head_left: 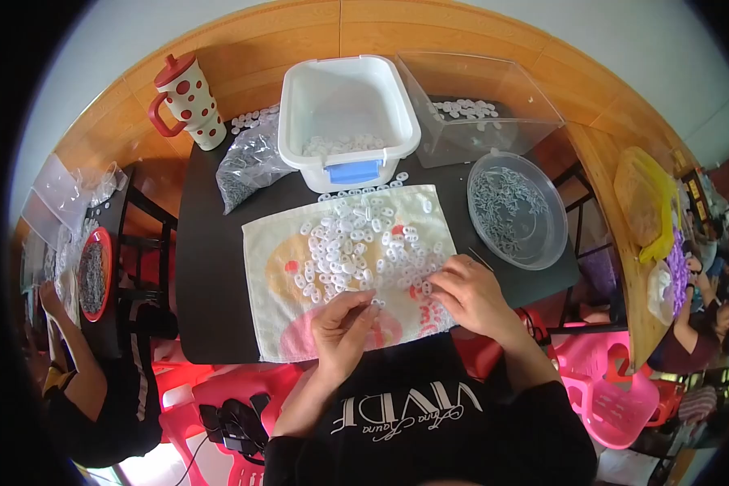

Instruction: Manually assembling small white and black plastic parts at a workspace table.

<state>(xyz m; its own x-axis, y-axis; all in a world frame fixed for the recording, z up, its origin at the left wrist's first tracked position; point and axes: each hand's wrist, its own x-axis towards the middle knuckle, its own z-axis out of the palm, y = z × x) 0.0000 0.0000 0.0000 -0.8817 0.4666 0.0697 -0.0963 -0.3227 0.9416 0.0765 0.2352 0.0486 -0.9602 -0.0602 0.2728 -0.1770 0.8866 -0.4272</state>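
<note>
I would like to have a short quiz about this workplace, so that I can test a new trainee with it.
1. True or false: the left hand is inside the white bin.
2. Which thing stands to the left of the bin?
a) clear round tub
b) spotted tumbler
c) clear rectangular box
3. Fill in: the latch on the bin's front is ____.

Key:
1. False; it is over the towel, near white pieces.
2. b
3. blue
</note>
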